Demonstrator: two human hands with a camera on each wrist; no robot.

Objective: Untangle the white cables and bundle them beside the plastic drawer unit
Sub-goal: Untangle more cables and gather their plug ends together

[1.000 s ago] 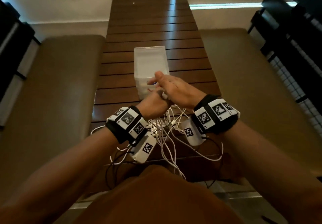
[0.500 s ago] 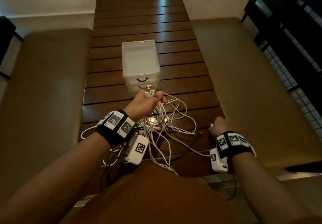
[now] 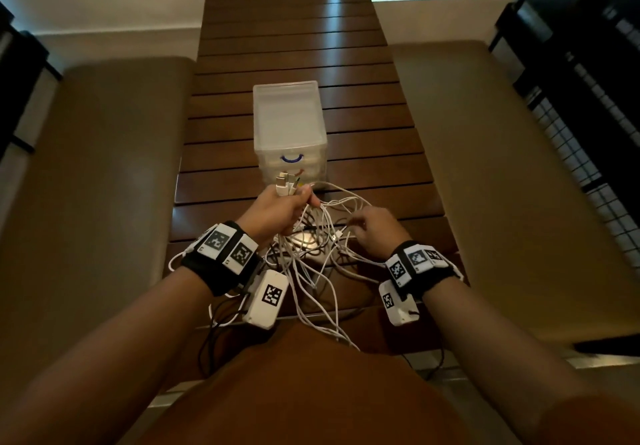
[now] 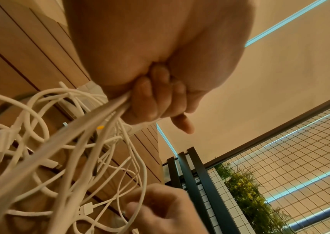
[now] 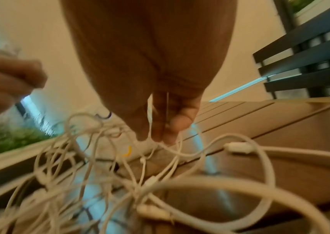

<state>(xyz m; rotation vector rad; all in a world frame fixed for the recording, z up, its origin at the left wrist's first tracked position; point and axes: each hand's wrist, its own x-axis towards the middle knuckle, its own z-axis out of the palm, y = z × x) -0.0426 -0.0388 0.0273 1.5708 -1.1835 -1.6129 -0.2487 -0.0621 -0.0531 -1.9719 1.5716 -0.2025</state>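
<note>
A tangle of white cables (image 3: 313,257) lies on the slatted wooden table (image 3: 287,39), just in front of the clear plastic drawer unit (image 3: 289,122). My left hand (image 3: 294,202) is raised above the tangle and grips a bunch of cable ends, with their plugs (image 3: 286,183) sticking up out of the fist. In the left wrist view the left hand (image 4: 154,101) has its fingers curled round several strands (image 4: 91,125). My right hand (image 3: 356,233) reaches into the tangle's right side. There its fingertips (image 5: 156,134) pinch a thin white cable (image 5: 180,152).
Padded benches (image 3: 104,181) (image 3: 502,167) run along both sides of the table. Dark frames and a wire grid partition (image 3: 588,115) stand at the right, with a plant (image 4: 246,190) behind. Some cable loops (image 3: 332,323) hang over the table's near edge.
My right hand, which had pulled away to the table's right edge, has come back left into the tangle. My left hand keeps hold of the plug ends, slightly raised.
</note>
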